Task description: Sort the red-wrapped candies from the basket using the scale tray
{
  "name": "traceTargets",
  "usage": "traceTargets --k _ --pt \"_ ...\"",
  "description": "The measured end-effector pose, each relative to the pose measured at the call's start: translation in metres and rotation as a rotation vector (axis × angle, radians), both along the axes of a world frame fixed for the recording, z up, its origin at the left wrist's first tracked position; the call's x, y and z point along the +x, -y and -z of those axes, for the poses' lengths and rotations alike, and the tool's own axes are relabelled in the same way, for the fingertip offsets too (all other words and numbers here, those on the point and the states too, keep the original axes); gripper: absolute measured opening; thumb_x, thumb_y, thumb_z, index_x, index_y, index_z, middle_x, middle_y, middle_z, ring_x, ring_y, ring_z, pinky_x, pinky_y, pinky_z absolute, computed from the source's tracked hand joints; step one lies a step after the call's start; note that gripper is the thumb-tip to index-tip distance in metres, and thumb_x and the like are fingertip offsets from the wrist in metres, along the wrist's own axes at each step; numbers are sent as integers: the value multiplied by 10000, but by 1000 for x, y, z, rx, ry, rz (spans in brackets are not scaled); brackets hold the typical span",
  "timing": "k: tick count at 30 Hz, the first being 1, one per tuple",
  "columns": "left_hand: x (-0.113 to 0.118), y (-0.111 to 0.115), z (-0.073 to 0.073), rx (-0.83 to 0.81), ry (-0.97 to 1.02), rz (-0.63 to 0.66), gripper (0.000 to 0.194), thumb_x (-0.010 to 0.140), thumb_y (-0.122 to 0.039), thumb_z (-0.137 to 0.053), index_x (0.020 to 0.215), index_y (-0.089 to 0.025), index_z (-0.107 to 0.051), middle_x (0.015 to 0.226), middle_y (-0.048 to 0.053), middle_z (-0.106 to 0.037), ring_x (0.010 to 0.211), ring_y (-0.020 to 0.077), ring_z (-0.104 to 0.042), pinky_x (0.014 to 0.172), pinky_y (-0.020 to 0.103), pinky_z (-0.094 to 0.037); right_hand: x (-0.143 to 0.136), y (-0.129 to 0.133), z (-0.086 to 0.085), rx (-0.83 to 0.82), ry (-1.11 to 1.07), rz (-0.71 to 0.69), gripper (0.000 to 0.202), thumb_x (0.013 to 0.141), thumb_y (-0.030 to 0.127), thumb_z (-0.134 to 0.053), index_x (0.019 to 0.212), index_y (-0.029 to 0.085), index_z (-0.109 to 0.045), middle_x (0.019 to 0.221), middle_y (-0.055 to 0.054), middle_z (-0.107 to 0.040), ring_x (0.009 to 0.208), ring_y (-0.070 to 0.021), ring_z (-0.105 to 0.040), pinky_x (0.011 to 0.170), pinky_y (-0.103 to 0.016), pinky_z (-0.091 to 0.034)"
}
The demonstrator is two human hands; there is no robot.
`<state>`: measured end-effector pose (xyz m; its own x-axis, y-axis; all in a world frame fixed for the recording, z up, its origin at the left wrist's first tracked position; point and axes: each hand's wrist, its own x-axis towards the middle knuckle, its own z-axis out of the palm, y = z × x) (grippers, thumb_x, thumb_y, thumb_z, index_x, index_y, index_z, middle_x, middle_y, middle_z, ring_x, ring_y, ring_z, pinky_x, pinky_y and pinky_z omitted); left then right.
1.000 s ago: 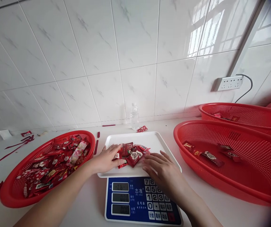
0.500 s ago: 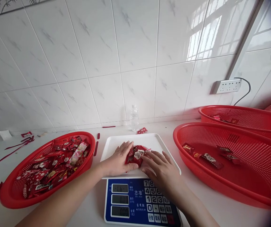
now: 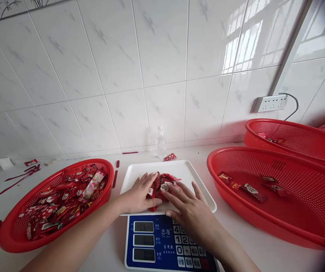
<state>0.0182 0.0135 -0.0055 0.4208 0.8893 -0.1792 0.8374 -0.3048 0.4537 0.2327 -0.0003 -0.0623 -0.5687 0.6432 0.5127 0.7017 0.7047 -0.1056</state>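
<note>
Left hand [image 3: 139, 192]: palm down at the near left of the white weighing tray [image 3: 182, 168], fingers extended and thumb set apart, laid against the left side of the red snack packets [image 3: 164, 186]; not closed around them.
Right hand [image 3: 192, 209]: fingers spread and slightly bent, their tips over the right side of the same packets; the palm is above the keypad, hiding some keys.
Packets between the hands: in a small heap on the tray, partly covered by the fingers; a pale label with dark characters shows on one.
Digital scale [image 3: 165, 241]: stands on the white tabletop [image 3: 114, 245], the tray on top, its blue panel facing the person; three displays at the panel's left, the upper one seeming to read "-Lb-".
Left basket [image 3: 11, 238]: red, oval, perforated, well filled with mostly red packets; a pink one [image 3: 92, 186] lies on top.
Front right basket [image 3: 298, 211]: also red, with a few packets toward its left part.
Rear right basket [image 3: 315, 138]: just behind the front one, a few small packets inside.
Clear plastic bottle [image 3: 160, 143]: upright behind the tray, near the tiled wall [image 3: 165, 49].
Polka-dot packet [image 3: 170, 156]: just beside the bottle's base.
Power strip [image 3: 271, 103]: white, on the wall at right, a dark cable curving from it.
</note>
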Motion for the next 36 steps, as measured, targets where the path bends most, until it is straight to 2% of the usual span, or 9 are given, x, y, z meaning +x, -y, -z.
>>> traceTargets --k 4,9,13,17,20,23,27,31,36 --pt "4 0 1 5 -6 1 919 883 -667 -449 1560 -245 7 1635 116 -19 1484 343 54 1187 581 -86 -1 2 0 -27 21 -8 401 926 417 -572 1292 255 -596 1357 -83 -601 1337 -378 -438 1033 -746 -310" --pt "1 -4 5 27 -33 -13 920 884 -688 -421 1560 -213 -16 1633 133 -30 1486 325 65 1192 560 -74 4 0 -8 -74 -46 -7 246 954 321 -532 1159 262 -654 1271 -73 -658 1256 -308 -540 1060 -683 -331" --pt "-1 -7 12 60 -14 -16 896 881 -716 -378 1558 -238 -36 1632 131 -49 1487 332 44 1184 580 -55 7 2 -17 -167 -132 -116 201 979 257 -473 1026 246 -668 1150 -51 -711 1150 -232 -623 1094 -603 -339" --pt "0 -8 16 75 -25 2 884 888 -728 -323 1558 -239 -20 1633 121 -33 1487 320 50 1190 564 -42 6 3 -18 -158 -150 -178 203 968 220 -480 1052 249 -662 1165 -40 -709 1197 -225 -597 1107 -566 -338" --pt "0 -7 15 83 -13 1 865 893 -722 -318 1557 -253 -21 1634 106 -18 1487 314 59 1189 570 -38 9 -2 -13 -18 -186 -84 212 972 248 -465 1048 236 -662 1149 -70 -715 1152 -244 -626 1043 -552 -410" --pt "1 -5 11 89 -2 8 865 893 -721 -322 1558 -258 -19 1634 101 -14 1487 316 64 1190 575 -33 15 -9 -8 104 -261 92 267 985 278 -419 946 214 -675 981 -79 -750 918 -229 -702 848 -435 -533" --pt "6 -2 9 71 -23 40 897 883 -735 -324 1559 -252 12 1634 88 14 1485 314 82 1197 558 -17 19 -11 -5 75 -225 248 300 971 301 -427 832 218 -679 831 -53 -749 697 -220 -698 581 -333 -531" --pt "12 -2 12 67 -29 42 911 876 -745 -322 1558 -249 22 1633 90 24 1485 318 80 1193 568 -34 13 -9 -6 2 -199 142 251 950 254 -452 937 232 -701 961 -44 -757 807 -202 -719 662 -309 -565" --pt "10 -4 13 96 3 52 888 889 -723 -344 1557 -262 15 1633 88 20 1485 320 76 1192 581 -33 11 -11 -2 107 -238 144 280 944 284 -479 1140 206 -662 1170 -108 -704 1037 -260 -675 820 -412 -572"
